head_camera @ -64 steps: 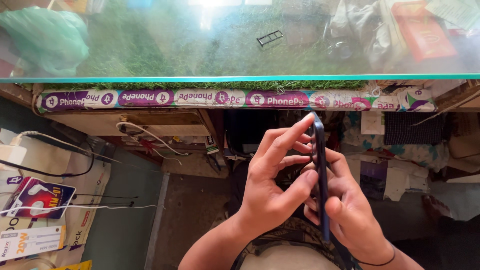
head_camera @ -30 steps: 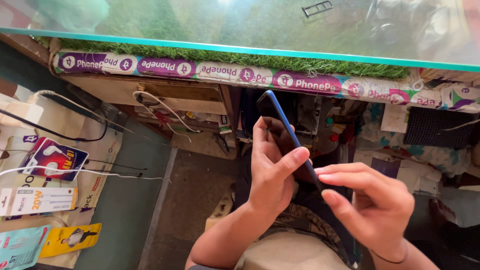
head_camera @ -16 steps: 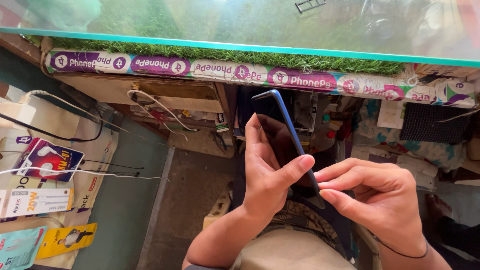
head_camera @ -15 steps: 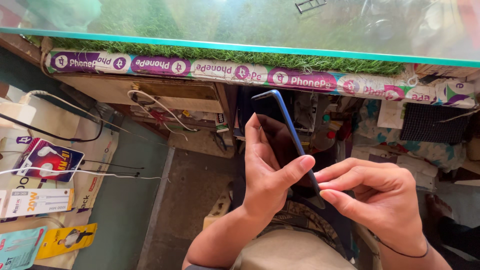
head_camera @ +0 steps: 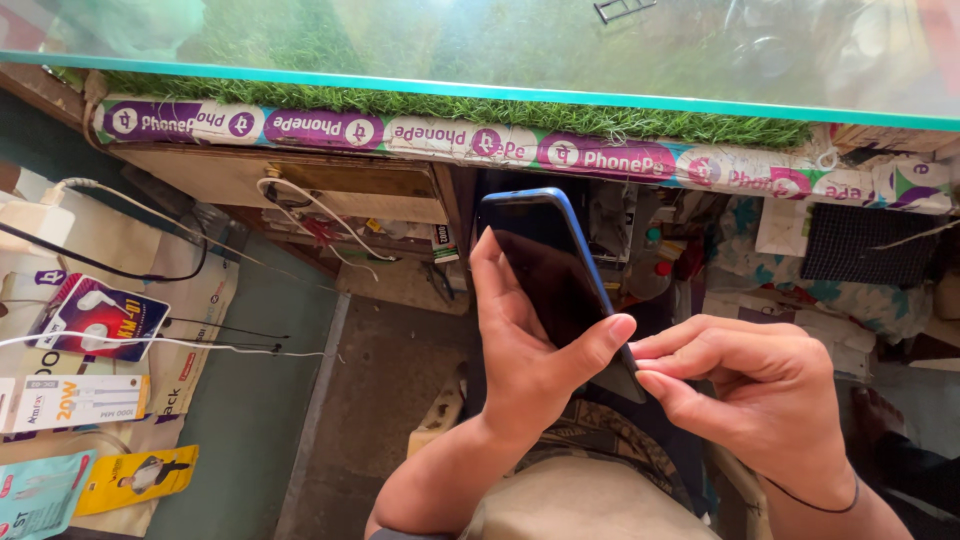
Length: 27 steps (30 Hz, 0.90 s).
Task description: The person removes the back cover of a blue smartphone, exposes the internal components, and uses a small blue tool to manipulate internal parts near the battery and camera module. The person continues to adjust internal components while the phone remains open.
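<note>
My left hand [head_camera: 530,350] grips a blue smartphone [head_camera: 548,260] with a dark screen, thumb across its right edge, fingers behind its left side. The phone tilts up toward the counter, screen facing me. My right hand [head_camera: 755,390] is curled at the phone's lower right corner, its fingertips pinching or touching that corner beside my left thumb. A thin black band circles my right wrist. Both hands are held above my lap.
A glass counter top [head_camera: 480,92] with green artificial turf under it runs across the top, edged by a purple and white sticker strip [head_camera: 400,132]. Packaged earphones and chargers [head_camera: 90,320] hang at left with white cables [head_camera: 300,205]. Cluttered shelves lie behind the phone.
The phone has turned from edge-on to screen facing me. My right hand has moved from gripping its side down to its lower corner. The view has shifted slightly.
</note>
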{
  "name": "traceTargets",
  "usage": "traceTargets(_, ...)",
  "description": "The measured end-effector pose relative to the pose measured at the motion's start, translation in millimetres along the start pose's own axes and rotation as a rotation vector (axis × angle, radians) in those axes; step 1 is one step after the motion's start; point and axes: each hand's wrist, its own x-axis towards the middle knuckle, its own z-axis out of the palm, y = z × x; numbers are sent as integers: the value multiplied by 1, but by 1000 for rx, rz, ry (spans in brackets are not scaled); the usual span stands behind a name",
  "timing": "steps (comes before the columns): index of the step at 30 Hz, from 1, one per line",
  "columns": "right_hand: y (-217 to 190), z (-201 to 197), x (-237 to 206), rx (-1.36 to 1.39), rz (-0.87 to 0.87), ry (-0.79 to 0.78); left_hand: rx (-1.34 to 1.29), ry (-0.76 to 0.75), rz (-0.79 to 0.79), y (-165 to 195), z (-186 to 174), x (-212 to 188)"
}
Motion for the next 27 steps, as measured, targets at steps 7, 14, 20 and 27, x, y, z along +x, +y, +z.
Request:
traceTargets(7, 4, 6, 0, -33, -56, 55, 19, -3, 32, -2, 0, 0)
traceTargets(14, -1, 12, 4, 231, -51, 58, -18, -89, -25, 2, -2, -9)
traceTargets(20, -9, 10, 5, 27, -102, 84, 31, -220, 1, 4, -8, -12)
traceTargets(27, -3, 8, 1, 12, -156, 139, 69, -309, -87, 3, -17, -18)
